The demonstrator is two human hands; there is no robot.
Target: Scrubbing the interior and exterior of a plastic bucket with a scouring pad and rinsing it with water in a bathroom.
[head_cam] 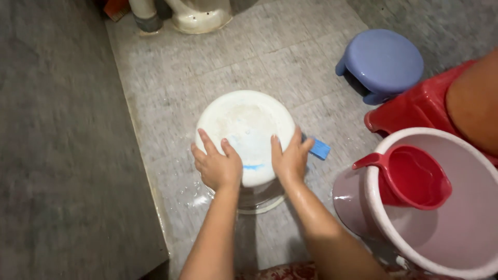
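Note:
An upturned white plastic bucket (pixel 246 127) stands on the wet tiled floor in the middle of the view, its round bottom facing up. My left hand (pixel 217 165) lies flat on the bucket's near left edge, fingers spread. On the near right edge rests my right hand (pixel 289 158), holding a blue scrubbing brush (pixel 318 148) that sticks out to the right of the bucket.
A large pale pink bucket (pixel 376 207) with a red jug (pixel 415 176) inside stands at the right. Behind it are a red stool (pixel 415 109) and a blue-violet stool (pixel 381 62). A grey wall (pixel 62 140) runs along the left. A white toilet base (pixel 199 15) is at the top.

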